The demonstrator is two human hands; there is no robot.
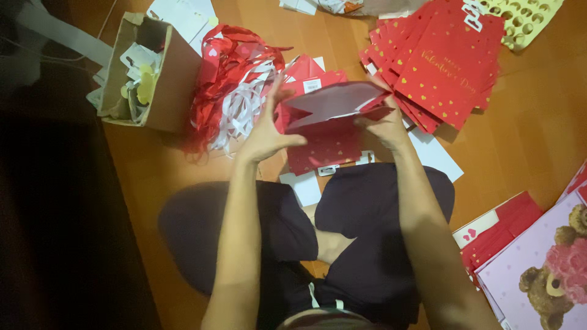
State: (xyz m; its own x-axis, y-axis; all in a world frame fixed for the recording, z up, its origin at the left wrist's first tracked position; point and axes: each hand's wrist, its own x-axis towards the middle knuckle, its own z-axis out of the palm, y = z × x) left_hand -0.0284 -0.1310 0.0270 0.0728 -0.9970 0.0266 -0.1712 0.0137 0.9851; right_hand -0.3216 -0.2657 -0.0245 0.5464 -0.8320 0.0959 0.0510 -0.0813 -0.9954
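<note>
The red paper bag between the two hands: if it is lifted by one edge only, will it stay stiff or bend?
The red paper bag looks thin and half unfolded, so it would probably flex and sag. The left hand and right hand each hold one side, which suggests it needs support. It seems light, and likely creases easily.

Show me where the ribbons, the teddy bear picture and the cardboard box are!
ribbons (235, 91), head view, middle of the tangled red and white pile
teddy bear picture (547, 287), head view, bear's body
cardboard box (177, 85), head view, brown side wall

Bare forearms, dark shorts (373, 244), a pale drawstring (315, 299) at the waist.
</note>
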